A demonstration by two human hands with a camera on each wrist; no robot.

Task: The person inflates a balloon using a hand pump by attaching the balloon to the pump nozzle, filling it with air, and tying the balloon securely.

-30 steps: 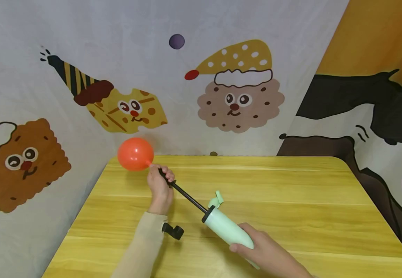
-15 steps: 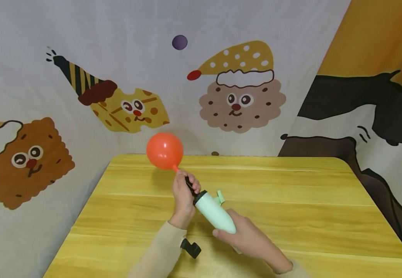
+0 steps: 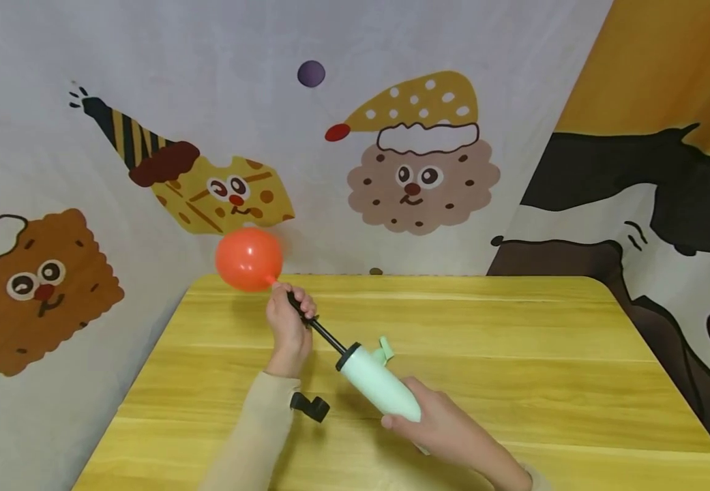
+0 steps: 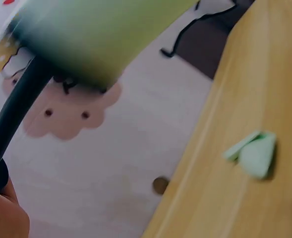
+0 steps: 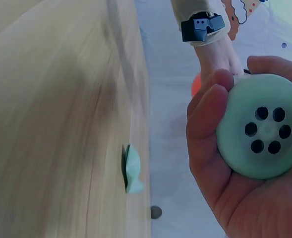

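A mint-green balloon pump slants between my two hands above the table, its black rod partly drawn out. My left hand grips the black handle at the rod's far end, fingers curled round it. From that hand's thumb side an inflated orange-red balloon sticks out, its neck partly hidden by the fingers. My right hand holds the rear of the pump body, and in the right wrist view its fingers wrap the rounded end with several holes.
On the wooden table lies a small pale green thing, limp and folded, behind the pump in the head view. A black wrist mount sits on the left sleeve. A cloth with cartoon figures hangs behind the table's far edge.
The pump's rod went from far out to pushed in, and is now partly out again. My left hand and the balloon moved right, then back left. The balloon looks slightly larger.
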